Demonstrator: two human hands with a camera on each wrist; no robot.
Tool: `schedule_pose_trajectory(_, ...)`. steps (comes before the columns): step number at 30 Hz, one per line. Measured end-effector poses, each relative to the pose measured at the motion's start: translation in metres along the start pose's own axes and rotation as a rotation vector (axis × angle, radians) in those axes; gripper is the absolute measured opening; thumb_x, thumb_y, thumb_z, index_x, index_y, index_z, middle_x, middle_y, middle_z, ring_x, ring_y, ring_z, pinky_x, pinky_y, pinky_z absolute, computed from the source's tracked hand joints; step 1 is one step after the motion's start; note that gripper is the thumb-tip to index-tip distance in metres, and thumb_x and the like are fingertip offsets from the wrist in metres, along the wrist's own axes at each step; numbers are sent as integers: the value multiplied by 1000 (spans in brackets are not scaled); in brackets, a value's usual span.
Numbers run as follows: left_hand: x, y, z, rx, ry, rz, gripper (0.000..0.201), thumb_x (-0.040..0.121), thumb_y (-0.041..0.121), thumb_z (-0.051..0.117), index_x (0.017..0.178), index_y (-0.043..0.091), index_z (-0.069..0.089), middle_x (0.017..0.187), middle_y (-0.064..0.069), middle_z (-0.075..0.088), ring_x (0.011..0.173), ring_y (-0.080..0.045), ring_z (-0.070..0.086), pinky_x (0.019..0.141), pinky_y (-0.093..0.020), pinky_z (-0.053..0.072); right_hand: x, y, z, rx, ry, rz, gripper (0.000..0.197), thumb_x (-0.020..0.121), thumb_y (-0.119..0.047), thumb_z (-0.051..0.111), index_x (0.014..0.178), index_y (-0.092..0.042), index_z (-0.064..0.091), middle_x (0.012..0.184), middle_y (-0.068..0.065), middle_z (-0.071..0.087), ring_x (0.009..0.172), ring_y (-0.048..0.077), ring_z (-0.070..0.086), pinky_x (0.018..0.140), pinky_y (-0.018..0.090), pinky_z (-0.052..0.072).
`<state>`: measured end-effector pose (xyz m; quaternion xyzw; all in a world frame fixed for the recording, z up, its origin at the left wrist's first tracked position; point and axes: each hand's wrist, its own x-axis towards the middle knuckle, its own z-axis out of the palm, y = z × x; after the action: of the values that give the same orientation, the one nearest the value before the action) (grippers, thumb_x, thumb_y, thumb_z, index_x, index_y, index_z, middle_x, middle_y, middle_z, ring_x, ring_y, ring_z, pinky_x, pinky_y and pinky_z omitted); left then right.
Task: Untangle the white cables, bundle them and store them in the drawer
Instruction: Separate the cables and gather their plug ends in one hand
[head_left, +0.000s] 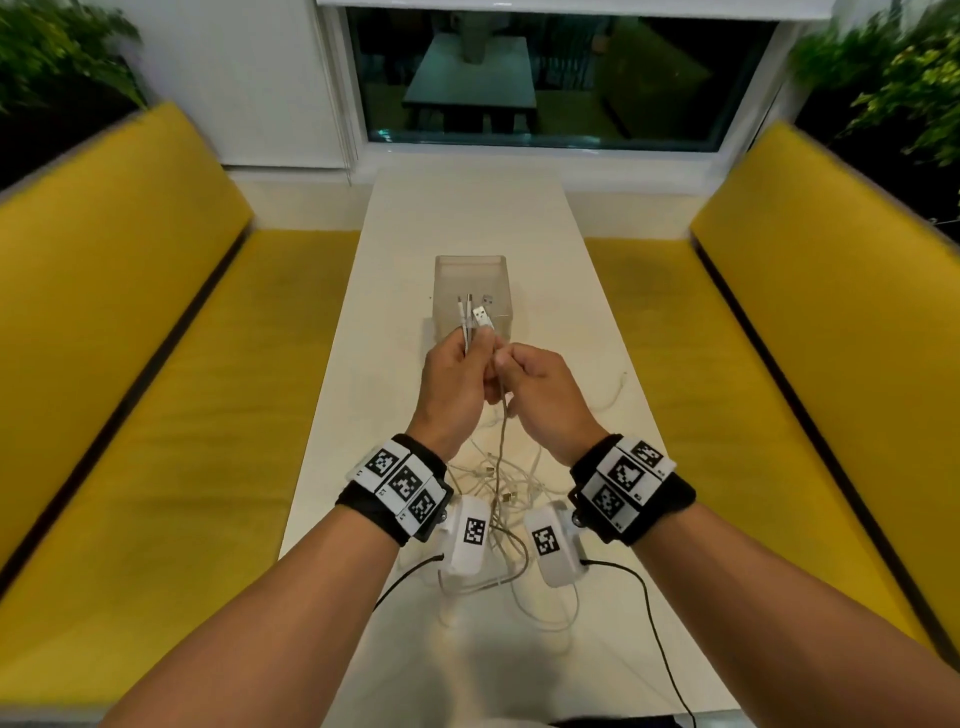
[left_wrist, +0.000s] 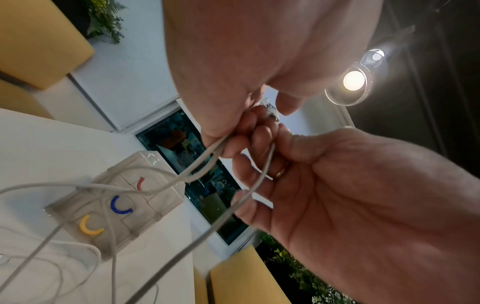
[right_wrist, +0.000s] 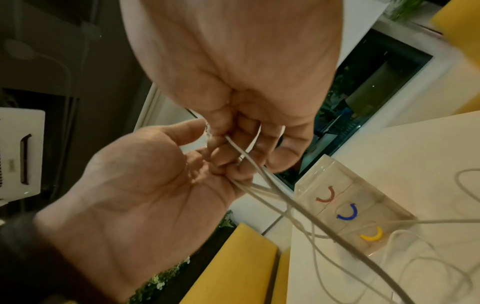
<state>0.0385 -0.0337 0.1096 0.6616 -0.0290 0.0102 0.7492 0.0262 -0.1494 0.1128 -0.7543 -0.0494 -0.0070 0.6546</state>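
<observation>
Both hands, left (head_left: 457, 384) and right (head_left: 545, 400), pinch the light, limp cables (head_left: 498, 467) above the table (head_left: 467, 208); best grasped near their stiff plug ends.

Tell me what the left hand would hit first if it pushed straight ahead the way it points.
Probably the clear drawer box just beyond the left hand; depth is hard to judge.

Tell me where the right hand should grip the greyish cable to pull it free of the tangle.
Grip the greyish cable just below the left hand, coming from the right with the right hand. There it hangs as a single straight strand; lower down it runs into the loose tangle on the table.
</observation>
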Motion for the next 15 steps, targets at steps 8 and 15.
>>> schedule_pose_trajectory(8,-12,-2,10,2,78,2,48,108,29,42,94,-10,66,47,-7,46,36,-18,47,39,-24,40,1,-3,6,36,-42,29,38,108,-21,39,78,-10,59,59,10,52,42,20,41,43,29,35)
schedule_pose_trajectory(15,-3,1,8,18,148,23,37,107,22,47,85,-4,62,60,-10,60,47,-14,53,43,-27,46,-5,13,5,171,-137,136,39,107,-37,43,84,-8,56,58,2,38,51,16,28,53,38,16)
